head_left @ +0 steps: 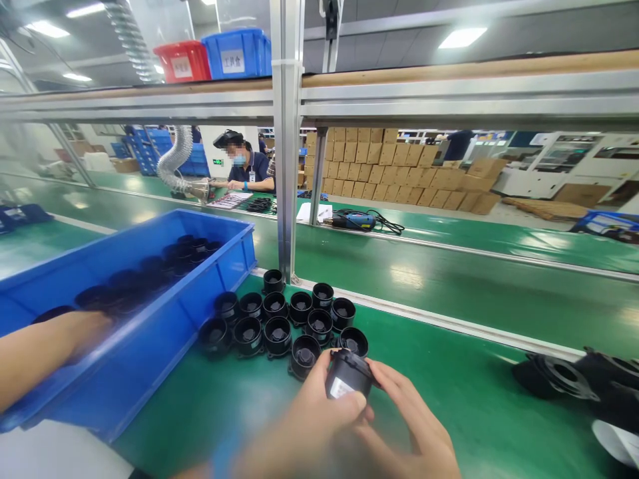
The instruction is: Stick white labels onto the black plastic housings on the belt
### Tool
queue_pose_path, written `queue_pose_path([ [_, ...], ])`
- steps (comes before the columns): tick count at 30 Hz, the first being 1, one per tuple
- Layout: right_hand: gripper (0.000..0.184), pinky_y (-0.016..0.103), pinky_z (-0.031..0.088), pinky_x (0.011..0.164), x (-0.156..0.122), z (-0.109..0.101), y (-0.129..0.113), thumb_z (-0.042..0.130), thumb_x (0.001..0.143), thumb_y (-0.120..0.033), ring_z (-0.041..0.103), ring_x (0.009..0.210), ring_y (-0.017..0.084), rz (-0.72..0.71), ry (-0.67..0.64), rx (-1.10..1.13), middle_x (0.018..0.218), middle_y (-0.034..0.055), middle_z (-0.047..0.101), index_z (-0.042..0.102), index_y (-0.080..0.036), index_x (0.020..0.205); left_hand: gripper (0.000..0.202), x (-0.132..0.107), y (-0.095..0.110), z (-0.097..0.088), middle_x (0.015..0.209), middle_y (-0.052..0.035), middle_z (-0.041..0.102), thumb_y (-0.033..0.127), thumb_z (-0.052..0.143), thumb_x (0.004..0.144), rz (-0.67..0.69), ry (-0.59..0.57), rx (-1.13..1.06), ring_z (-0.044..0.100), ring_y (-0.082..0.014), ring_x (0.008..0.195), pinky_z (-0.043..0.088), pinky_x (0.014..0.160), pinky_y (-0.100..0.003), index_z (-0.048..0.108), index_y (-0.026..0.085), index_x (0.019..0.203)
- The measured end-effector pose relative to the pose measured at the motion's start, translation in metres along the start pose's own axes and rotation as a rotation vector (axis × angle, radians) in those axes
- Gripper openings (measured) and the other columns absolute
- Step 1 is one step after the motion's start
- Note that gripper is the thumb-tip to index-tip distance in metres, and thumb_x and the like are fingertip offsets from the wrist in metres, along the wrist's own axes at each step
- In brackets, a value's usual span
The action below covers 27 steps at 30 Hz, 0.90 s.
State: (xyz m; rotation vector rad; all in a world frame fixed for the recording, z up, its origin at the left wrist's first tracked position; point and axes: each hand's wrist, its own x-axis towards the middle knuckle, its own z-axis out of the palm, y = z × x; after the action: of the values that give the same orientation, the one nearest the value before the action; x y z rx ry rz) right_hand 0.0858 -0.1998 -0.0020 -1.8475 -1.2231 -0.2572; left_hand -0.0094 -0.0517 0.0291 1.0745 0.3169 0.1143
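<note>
Low in the middle of the head view, my left hand (312,412) wraps round a black cylindrical housing (344,386) with a white label on its side. On the other side of the same housing, the fingers of my right hand (417,419) press against its rim and wall. It is held tilted above the green bench top (449,426). Just beyond it, several similar black cup-shaped housings (277,332) stand in a loose cluster, mostly with their hollow ends up.
At left a large blue bin (170,326) contains more black housings; another person's hand (84,332) reaches into it, blurred. Black parts (554,376) lie at the right. A metal post (287,173) rises behind the cluster. Across the bench sits a masked co-worker (252,166), near a heat gun (357,221).
</note>
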Motion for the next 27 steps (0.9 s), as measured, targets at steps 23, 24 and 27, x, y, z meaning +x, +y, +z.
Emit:
queue_pose_path([
  [23, 0.054, 0.038, 0.05, 0.105, 0.007, 0.002, 0.004, 0.054, 0.096, -0.041, 0.054, 0.128, 0.027, 0.298, -0.132, 0.493, 0.153, 0.0091, 0.041, 0.04, -0.028, 0.147, 0.066, 0.004, -0.006, -0.008, 0.146, -0.015, 0.043, 0.057, 0.052, 0.094, 0.093, -0.137, -0.133, 0.055, -0.0273, 0.122, 0.04, 0.106, -0.042, 0.025, 0.025, 0.146],
  [24, 0.054, 0.038, 0.05, 0.105, 0.006, 0.004, 0.004, 0.051, 0.097, -0.047, 0.049, 0.133, 0.028, 0.315, -0.123, 0.582, 0.154, 0.0097, 0.039, 0.04, -0.027, 0.146, 0.066, 0.003, -0.007, -0.006, 0.149, -0.0144, 0.04, 0.058, 0.05, 0.095, 0.105, -0.112, -0.095, 0.05, -0.0277, 0.129, 0.036, 0.11, -0.041, 0.025, 0.025, 0.147],
  [27, 0.057, 0.041, 0.045, 0.11, 0.001, 0.019, 0.0, 0.046, 0.099, -0.055, 0.04, 0.14, 0.029, 0.398, -0.019, 0.68, 0.155, 0.011, 0.038, 0.038, -0.025, 0.146, 0.064, -0.002, -0.014, 0.001, 0.157, -0.011, 0.03, 0.056, 0.044, 0.098, 0.185, -0.029, 0.118, 0.031, -0.0251, 0.144, 0.022, 0.119, -0.038, 0.024, 0.026, 0.15],
])
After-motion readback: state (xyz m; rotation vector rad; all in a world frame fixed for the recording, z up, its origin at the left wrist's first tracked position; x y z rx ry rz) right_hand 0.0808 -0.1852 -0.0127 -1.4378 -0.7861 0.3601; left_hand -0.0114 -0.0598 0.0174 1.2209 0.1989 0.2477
